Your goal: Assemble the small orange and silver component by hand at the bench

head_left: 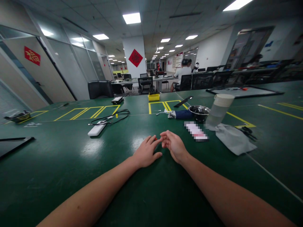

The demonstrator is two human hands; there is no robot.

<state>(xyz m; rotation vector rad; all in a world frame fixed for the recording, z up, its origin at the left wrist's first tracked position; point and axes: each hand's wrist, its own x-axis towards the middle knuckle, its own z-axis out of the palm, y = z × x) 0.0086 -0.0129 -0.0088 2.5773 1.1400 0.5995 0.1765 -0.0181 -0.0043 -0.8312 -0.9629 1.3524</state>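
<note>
My left hand (147,152) is stretched over the green table (142,198), palm down with its fingers spread. A small red thing (156,138), too hidden to name, shows just beyond its fingertips. Right beside it, my right hand (174,146) has its fingers curled inward, their tips close to or touching the left index finger. Whatever may lie inside the right fingers is hidden. A white power bank (97,129) with a black cable (123,117) lies left of the hands. To their right lies a blurred-out flat phone-like thing (195,131).
Right of the hands are a metal bowl (200,117), a lidded clear bottle (216,112), a grey cloth pouch (234,138) and a dark blue folded umbrella-like bundle (182,114). A yellow box (153,97) stands farther back. A person (183,74) sits beyond the table.
</note>
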